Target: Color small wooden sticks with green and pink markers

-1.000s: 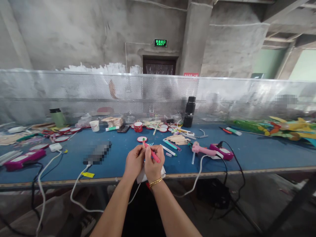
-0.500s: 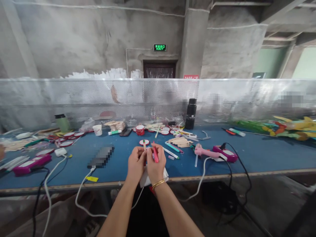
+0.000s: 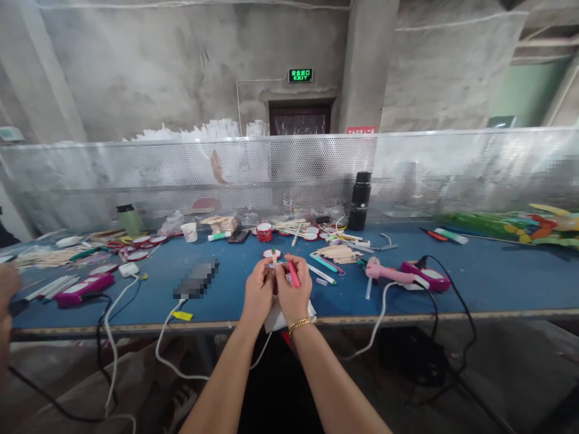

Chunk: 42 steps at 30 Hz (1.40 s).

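Both my hands meet above the near edge of the blue table [image 3: 497, 277]. My left hand [image 3: 259, 293] pinches a small wooden stick with a green tip [image 3: 274, 258], held upright. My right hand [image 3: 294, 290] grips a red marker [image 3: 294, 275], its tip close to the stick. A gold bracelet [image 3: 299, 325] circles my right wrist. White paper [image 3: 275, 318] lies under my hands at the table edge. A round red-rimmed disc [image 3: 272, 253] rests on the table just beyond my fingers.
A pink glue gun [image 3: 384, 274] with a white cable lies to the right, beside a magenta box [image 3: 427, 276]. Markers, sticks and discs litter the middle. A black bottle [image 3: 360, 201] stands by the perforated metal screen [image 3: 181, 175]. Another person's hand [image 3: 6, 289] shows at far left.
The red marker has swung from slanted to more upright beside the stick. The camera has shifted, so my hands sit slightly further right, and another person's hand has come into view at left.
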{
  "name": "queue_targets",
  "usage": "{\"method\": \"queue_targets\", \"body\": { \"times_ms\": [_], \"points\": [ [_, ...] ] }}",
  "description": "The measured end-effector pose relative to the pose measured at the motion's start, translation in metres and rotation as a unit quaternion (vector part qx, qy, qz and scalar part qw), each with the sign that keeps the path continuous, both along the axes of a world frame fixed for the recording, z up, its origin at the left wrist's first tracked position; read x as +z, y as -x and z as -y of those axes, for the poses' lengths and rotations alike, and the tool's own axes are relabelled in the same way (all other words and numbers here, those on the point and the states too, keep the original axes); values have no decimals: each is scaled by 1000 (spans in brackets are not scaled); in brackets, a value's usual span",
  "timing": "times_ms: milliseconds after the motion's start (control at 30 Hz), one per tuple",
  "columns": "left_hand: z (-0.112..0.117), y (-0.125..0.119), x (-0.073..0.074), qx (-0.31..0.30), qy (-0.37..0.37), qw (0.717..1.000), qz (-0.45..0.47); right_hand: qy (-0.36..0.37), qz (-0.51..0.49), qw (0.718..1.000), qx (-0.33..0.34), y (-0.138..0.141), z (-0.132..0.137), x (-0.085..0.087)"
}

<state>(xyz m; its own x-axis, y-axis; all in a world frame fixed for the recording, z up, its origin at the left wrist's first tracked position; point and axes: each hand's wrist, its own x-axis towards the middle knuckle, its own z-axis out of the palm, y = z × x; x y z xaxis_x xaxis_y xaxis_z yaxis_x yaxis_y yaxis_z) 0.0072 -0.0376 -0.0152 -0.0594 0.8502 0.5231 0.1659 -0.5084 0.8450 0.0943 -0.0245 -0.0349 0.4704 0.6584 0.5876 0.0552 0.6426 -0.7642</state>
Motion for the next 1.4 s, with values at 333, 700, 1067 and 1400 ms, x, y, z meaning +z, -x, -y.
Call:
{"method": "queue_targets", "body": {
  "times_ms": [333, 700, 1067, 1400],
  "points": [
    [-3, 1, 1, 43, -23, 993, -110, 0, -54, 998, -12, -1, 1, 4],
    [-2, 2, 3, -24, -13, 996, -87, -16, -42, 999, -16, 0, 2, 6],
    [-1, -1, 2, -28, -16, 995, -89, 3, -53, 999, -13, -2, -3, 2],
    [-5, -3, -1, -56, 7, 998, 21, -28, -109, 993, 43, -1, 11, 9]
  ]
}}
